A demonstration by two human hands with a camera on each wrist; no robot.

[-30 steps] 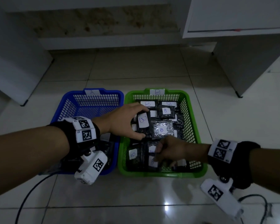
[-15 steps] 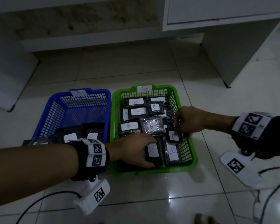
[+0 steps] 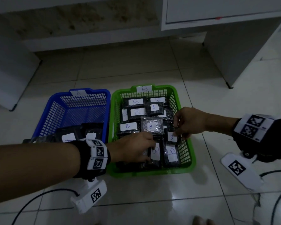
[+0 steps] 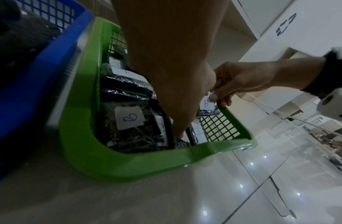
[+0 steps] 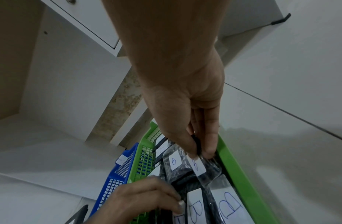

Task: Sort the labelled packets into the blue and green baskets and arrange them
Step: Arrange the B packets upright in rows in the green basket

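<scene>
Care is needed now: the right hand (image 3: 187, 122) pinches a B packet (image 3: 171, 137) near the right wall of the green basket (image 3: 191, 157), the left hand (image 3: 135, 147) grips a packet (image 3: 155, 151) at its near edge, and both should lie flat, labels up.

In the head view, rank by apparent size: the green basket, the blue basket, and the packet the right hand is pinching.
1. Green basket and blue basket: look alike; the left forearm hides part of the blue one, so no ranking.
2. Pinched B packet: clearly smallest.
</scene>
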